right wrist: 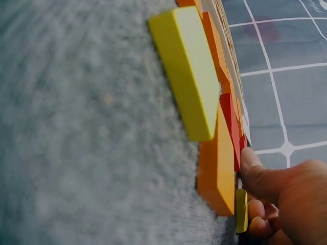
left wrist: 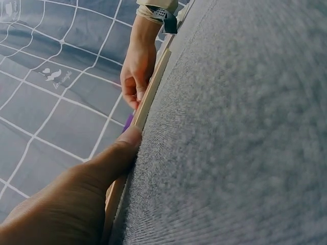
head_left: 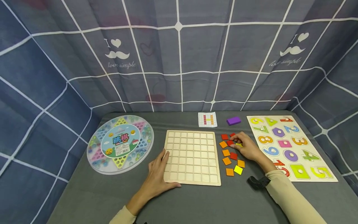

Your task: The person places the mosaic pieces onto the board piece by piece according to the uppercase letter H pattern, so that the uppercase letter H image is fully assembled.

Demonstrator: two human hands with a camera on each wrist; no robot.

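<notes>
In the head view, my left hand (head_left: pixel 158 174) rests at the lower left corner of a wooden grid board (head_left: pixel 192 182). Its fingers lie fairly straight along the left edge, and its thumb (left wrist: pixel 122 148) presses the near edge. Over the loose square tiles right of the board, my right hand (head_left: pixel 246 146) pinches a red tile (head_left: pixel 230 143) between thumb and fingertips. A yellow tile (head_left: pixel 239 144) sits under that hand, partly hidden by its fingers. Several orange, red and yellow tiles lie around, among them an orange tile (right wrist: pixel 214 173) and a nearer yellow tile (right wrist: pixel 186 74).
A small pattern card (head_left: pixel 207 119) lies behind the board, with a purple block (head_left: pixel 233 120) to its right. On the left is a round Chinese checkers set (head_left: pixel 120 144). A number puzzle board (head_left: pixel 291 147) lies at the right, partly beneath the right forearm. A grid-patterned curtain surrounds the table.
</notes>
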